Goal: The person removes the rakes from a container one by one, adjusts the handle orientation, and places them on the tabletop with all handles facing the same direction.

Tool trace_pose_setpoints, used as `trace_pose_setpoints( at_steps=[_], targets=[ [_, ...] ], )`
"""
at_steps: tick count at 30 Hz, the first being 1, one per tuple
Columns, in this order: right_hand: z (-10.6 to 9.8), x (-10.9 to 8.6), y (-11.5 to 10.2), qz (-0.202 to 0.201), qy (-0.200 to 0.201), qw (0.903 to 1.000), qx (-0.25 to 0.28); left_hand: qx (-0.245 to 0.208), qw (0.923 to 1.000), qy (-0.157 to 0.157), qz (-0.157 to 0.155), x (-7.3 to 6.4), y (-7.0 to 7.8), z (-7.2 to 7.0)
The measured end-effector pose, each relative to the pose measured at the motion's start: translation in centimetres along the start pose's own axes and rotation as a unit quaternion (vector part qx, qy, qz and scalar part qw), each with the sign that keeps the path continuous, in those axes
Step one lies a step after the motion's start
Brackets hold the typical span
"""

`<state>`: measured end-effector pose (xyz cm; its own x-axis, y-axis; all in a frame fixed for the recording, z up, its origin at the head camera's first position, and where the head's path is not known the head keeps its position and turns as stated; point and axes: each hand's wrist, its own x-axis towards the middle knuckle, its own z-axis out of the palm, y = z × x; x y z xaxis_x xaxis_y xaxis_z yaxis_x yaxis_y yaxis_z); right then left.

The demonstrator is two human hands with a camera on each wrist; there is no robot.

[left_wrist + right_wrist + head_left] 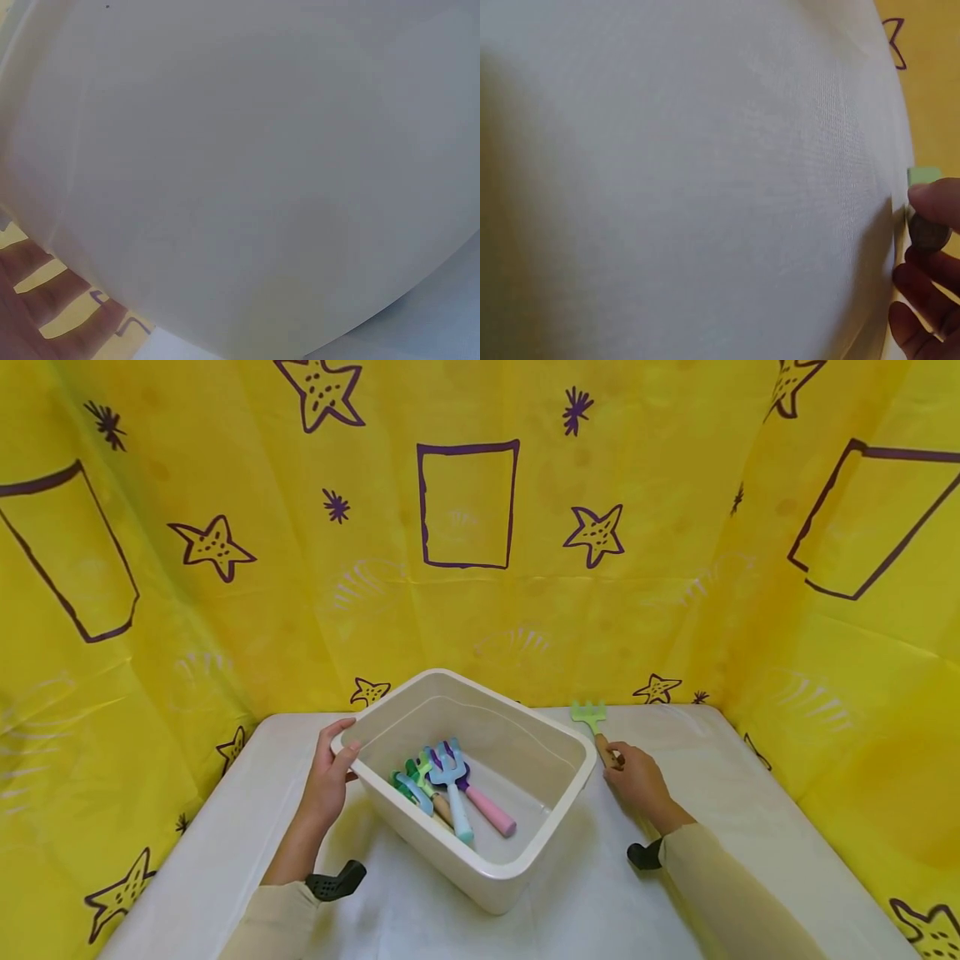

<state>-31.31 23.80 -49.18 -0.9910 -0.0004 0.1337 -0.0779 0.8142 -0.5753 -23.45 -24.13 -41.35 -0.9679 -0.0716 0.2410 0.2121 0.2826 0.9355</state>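
My left hand [330, 772] grips the left corner of a cream plastic bin [498, 889], thumb over the rim. The bin stands tilted towards me. Inside lie several small garden hand tools: a light blue hand fork [454, 789] on top, a pink-handled tool [491, 810] with a purple head, and green and blue ones heaped at the left wall. To the right of the bin, my right hand [637, 781] pinches the wooden handle of a light green hand fork [588, 714], its tines pointing away from me. In the left wrist view the bin's outer wall [225, 150] fills most of the frame.
The bin and hands are over a table with a white cloth [405, 893]. Yellow fabric walls [465, 627] with purple drawings rise at the back and both sides. A black wrist strap piece [337, 881] juts from each sleeve.
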Motion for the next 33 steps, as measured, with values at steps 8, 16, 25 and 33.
trace_pose_setpoints(
  at_steps=[8, 16, 25, 33],
  targets=[
    [0.1, 0.6, -0.1, 0.002, -0.005, 1.0000, 0.005, 0.000, 1.0000, 0.002, 0.004, 0.1, 0.2, 0.0],
    [0.1, 0.8, -0.2, 0.014, -0.017, 0.9998, 0.001, -0.007, 1.0000, 0.000, -0.005, -0.1, 0.3, 0.0],
    [0.6, 1.3, -0.1, 0.028, -0.020, 0.9994, -0.003, -0.006, 1.0000, -0.003, 0.000, 0.0, 0.1, 0.0],
    [0.8, 1.2, -0.1, 0.025, -0.018, 0.9995, -0.006, -0.005, 1.0000, -0.004, -0.005, 0.0, 0.2, 0.0]
  ],
)
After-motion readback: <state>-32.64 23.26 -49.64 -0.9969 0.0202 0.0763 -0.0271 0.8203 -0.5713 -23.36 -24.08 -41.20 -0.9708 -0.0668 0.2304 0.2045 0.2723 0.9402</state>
